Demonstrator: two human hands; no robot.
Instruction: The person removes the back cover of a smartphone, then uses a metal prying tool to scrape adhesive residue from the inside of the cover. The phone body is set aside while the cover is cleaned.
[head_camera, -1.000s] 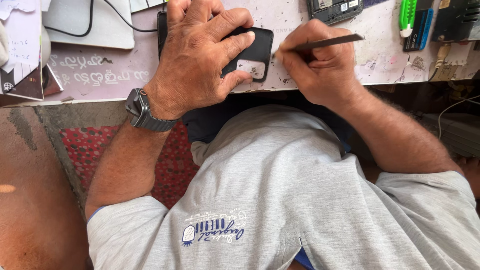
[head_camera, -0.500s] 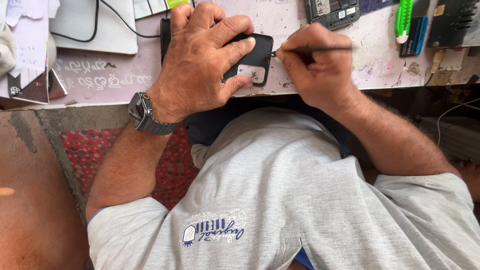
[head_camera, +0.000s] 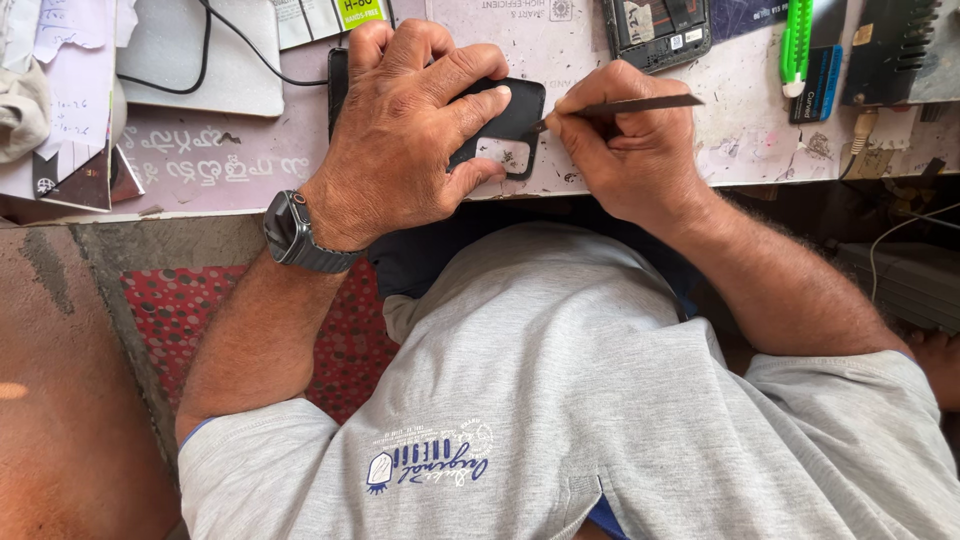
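A black phone (head_camera: 500, 125) lies back-up on the worn pale bench (head_camera: 620, 115), its camera cut-out toward me. My left hand (head_camera: 400, 140) presses flat on it, fingers spread over its back, a dark watch (head_camera: 295, 232) on the wrist. My right hand (head_camera: 625, 150) pinches a thin dark metal tool (head_camera: 625, 105), held nearly level, with its tip at the phone's right edge near the corner.
An opened phone (head_camera: 655, 32) lies at the bench's far edge. A green-handled tool (head_camera: 795, 42) and dark boxes (head_camera: 895, 50) sit far right. A white pad (head_camera: 200, 55) with a black cable and papers (head_camera: 60, 90) lie left. A red patterned mat (head_camera: 200, 320) covers the floor.
The view has shifted slightly. My right hand has drawn the tool's tip along the phone's edge a little; my left hand keeps pressing the phone down.
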